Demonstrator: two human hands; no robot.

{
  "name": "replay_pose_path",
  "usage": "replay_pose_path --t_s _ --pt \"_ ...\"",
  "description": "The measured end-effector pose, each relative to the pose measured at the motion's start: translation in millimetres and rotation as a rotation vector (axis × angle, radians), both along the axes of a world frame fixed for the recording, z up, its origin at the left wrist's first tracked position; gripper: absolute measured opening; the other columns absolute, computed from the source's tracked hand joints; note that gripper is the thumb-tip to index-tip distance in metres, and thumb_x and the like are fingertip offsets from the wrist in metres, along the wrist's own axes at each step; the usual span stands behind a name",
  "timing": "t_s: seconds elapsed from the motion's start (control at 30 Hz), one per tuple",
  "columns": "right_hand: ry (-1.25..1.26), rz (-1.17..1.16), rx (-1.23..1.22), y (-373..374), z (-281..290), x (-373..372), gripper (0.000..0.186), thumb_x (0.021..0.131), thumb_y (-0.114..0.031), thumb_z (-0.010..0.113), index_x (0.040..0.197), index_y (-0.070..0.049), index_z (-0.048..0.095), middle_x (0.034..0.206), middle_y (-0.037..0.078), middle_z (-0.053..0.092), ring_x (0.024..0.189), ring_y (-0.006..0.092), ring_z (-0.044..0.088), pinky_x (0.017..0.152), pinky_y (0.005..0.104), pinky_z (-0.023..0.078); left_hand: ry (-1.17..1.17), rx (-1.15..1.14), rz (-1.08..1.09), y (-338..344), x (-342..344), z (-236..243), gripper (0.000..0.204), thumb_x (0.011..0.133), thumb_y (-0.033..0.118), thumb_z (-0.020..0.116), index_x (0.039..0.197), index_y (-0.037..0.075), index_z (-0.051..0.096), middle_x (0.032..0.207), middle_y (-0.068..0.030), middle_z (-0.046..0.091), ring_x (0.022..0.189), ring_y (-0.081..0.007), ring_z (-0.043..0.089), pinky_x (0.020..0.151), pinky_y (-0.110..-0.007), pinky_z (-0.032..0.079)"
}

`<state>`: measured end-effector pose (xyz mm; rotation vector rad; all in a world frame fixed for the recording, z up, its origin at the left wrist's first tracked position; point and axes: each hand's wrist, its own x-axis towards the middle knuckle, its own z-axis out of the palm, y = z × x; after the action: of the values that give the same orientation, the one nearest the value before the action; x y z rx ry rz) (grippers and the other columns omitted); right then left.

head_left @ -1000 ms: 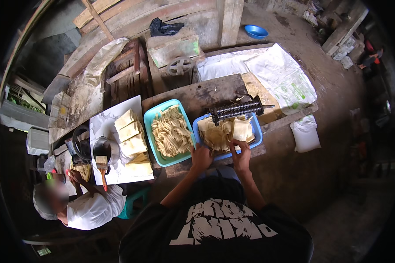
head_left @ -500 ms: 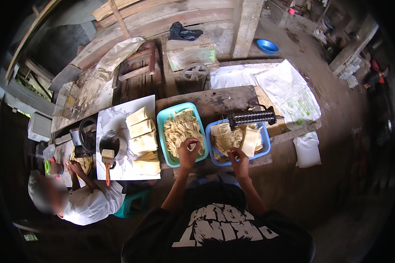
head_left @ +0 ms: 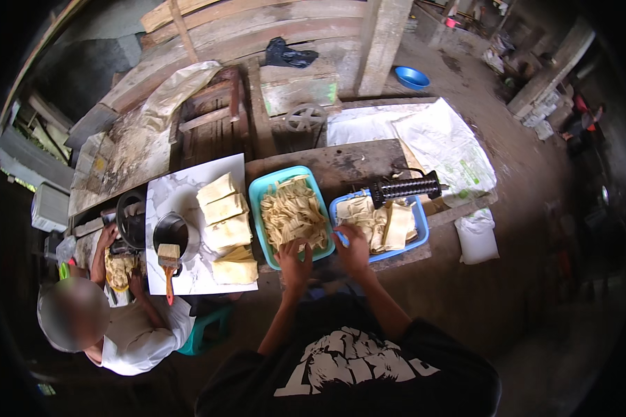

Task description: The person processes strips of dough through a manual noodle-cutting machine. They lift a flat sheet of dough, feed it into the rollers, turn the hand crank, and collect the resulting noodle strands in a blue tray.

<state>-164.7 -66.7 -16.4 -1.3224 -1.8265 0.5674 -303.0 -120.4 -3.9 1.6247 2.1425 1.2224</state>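
left hand (head_left: 295,267) at the teal tub (head_left: 256,217), right hand (head_left: 355,253) by the blue tub (head_left: 421,232); fingers (head_left: 284,253) half curled, hold unclear.

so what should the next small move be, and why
Perhaps ease the right hand onto the pale sheets: it is at the left side of the blue tray holding them, while the left hand is at the near end of the turquoise tray.

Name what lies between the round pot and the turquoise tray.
In the head view, pale flat sheets lie in a row on the marbled board, between the round pot and the turquoise tray.
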Motion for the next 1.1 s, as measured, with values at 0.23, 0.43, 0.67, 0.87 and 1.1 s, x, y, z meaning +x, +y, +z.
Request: replay_pose_path --t_s 0.23,0.43,0.67,0.87,1.1 --pt "-0.289 -0.292 -0.084 30 26 132 0.030 0.073 -0.012 0.059 0.102 -0.007 0.054 0.105 0.010 0.054 0.100 0.0290 0.047 0.083 0.0392 0.037 -0.126 0.032 -0.400 41 87 1 0.010 0.074 0.012 0.059 0.084 0.012 0.058 0.084 -0.0028 0.059 0.084 -0.0231 0.052 0.076 -0.036 0.033" --pt "-0.467 -0.204 -0.104 81 15 199 0.042 0.073 -0.014 0.056 0.113 -0.005 0.047 0.117 0.011 0.048 0.110 0.0282 0.040 0.090 0.0404 0.031 -0.152 -0.029 -0.530 79 179 12 0.012 0.075 0.012 0.059 0.087 0.011 0.059 0.086 -0.0034 0.061 0.086 -0.0237 0.053 0.076 -0.035 0.035" --pt "-0.456 -0.097 -0.139 113 11 260 0.035 0.071 -0.021 0.058 0.104 -0.009 0.054 0.108 0.009 0.051 0.101 0.0270 0.044 0.084 0.0406 0.032 -0.151 -0.042 -0.435 105 254 9 0.013 0.075 0.013 0.058 0.088 0.011 0.059 0.087 -0.0062 0.061 0.086 -0.0259 0.053 0.077 -0.036 0.036" --pt "-0.321 -0.096 -0.119 131 12 297 0.025 0.070 -0.022 0.061 0.093 -0.012 0.059 0.091 0.007 0.055 0.089 0.0259 0.048 0.078 0.0395 0.033 -0.186 -0.123 -0.359 124 293 11 0.012 0.077 0.015 0.057 0.087 0.010 0.060 0.086 -0.0068 0.061 0.087 -0.0259 0.053 0.076 -0.036 0.037" --pt "-0.168 -0.010 0.031 125 13 328 0.020 0.073 -0.016 0.059 0.091 -0.009 0.057 0.084 0.006 0.058 0.090 0.0245 0.050 0.081 0.0379 0.031 -0.339 -0.060 -0.366 149 330 25 0.022 0.072 0.013 0.062 0.093 0.005 0.059 0.097 -0.0104 0.059 0.098 -0.0260 0.051 0.086 -0.034 0.038"
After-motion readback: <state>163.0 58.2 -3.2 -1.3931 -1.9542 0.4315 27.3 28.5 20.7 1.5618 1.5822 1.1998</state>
